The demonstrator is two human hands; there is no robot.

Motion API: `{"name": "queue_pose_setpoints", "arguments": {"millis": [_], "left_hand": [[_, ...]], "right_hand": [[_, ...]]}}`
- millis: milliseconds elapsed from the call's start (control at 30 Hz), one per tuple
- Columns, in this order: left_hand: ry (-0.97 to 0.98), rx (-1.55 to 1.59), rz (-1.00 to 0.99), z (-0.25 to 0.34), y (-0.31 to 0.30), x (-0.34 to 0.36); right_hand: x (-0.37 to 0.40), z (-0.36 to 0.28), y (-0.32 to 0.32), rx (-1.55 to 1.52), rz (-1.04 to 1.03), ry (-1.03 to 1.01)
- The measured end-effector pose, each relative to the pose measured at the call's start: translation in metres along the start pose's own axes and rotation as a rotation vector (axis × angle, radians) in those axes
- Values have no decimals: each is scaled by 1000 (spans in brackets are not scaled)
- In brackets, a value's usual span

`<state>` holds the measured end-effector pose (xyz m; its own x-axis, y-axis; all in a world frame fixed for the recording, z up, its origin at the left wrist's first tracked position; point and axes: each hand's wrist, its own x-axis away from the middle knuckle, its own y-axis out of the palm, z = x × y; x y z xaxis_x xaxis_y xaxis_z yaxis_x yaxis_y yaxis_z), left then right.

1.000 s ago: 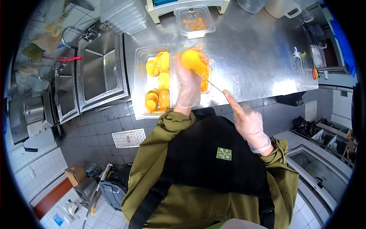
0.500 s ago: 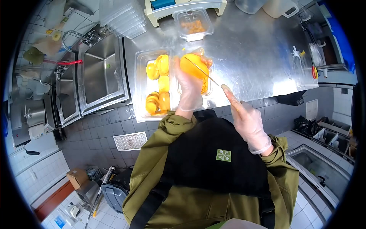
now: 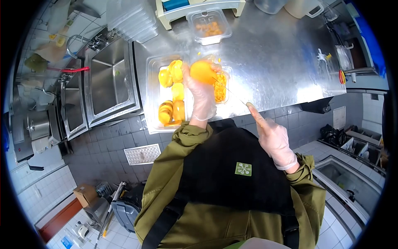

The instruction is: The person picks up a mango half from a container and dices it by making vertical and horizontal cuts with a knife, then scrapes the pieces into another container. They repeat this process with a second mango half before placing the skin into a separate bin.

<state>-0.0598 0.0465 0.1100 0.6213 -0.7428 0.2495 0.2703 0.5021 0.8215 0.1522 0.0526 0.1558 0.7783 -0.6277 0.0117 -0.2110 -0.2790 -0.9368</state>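
My left hand [image 3: 200, 94], in a clear glove, is wrapped round a peeled orange-yellow fruit [image 3: 202, 72] above the steel counter. My gloved right hand [image 3: 271, 135] grips a knife [image 3: 232, 94] by its handle, the thin blade slanting up to the fruit's lower right side. Under the fruit, partly hidden, stands a clear container of small diced orange pieces [image 3: 220, 88]. Left of my left hand, a larger clear tray [image 3: 154, 93] holds several peeled fruits and cut pieces.
A lidded clear container [image 3: 209, 28] with orange pieces is at the counter's back. Stacked clear containers [image 3: 132, 20] stand at the back left, beside a sink [image 3: 110, 83]. Scissors with a red and yellow handle [image 3: 342, 77] are at the right edge.
My left hand and the fruit have moved slightly left, showing more of the diced pieces. My right hand and the knife have shifted right and down, so less blade overlaps the fruit.
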Motion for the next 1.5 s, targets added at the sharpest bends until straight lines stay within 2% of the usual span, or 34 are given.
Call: {"name": "queue_pose_setpoints", "arguments": {"millis": [33,167,233,367,433,667,833,1033,1133,1167,1233,1333,1400,1467,1500], "left_hand": [[-13,37,-44,0,-4,-2],[-16,-73,39,-5,4,2],[-41,-91,84,-8,2,0],[-37,-37,39,-5,0,-1],[8,-74,37,2,8,7],[-18,-37,-27,-8,-31,-17],[-12,-154,37,-1,-2,2],[17,-66,-18,-4,-3,3],[-28,-146,70,-8,-24,-11],[-63,-128,17,-10,-35,-21],[-123,-81,-78,-10,-52,-35],[-348,-90,-58,-6,-56,-35],[-423,38,-12,-10,-58,-31],[-473,140,-19,-17,-60,-26],[-482,174,-45,-21,-62,-24]], "right_hand": [[-2,-3,-3,-20,18,-4],[-14,-9,-2,-56,109,-27],[-18,-12,0,-37,100,-14],[-20,-10,6,-35,77,-20],[-16,-5,11,-40,30,-4],[-8,0,4,-35,-138,90],[-15,-5,-2,-98,-19,53],[-16,-2,8,-45,-15,48],[-12,6,8,-80,-98,88],[-11,8,6,-99,-141,108],[-11,11,7,-175,-83,87],[-24,23,23,-278,83,7],[-36,24,30,-288,121,28],[-48,19,33,-227,55,122],[-54,25,48,-226,134,22]]}}
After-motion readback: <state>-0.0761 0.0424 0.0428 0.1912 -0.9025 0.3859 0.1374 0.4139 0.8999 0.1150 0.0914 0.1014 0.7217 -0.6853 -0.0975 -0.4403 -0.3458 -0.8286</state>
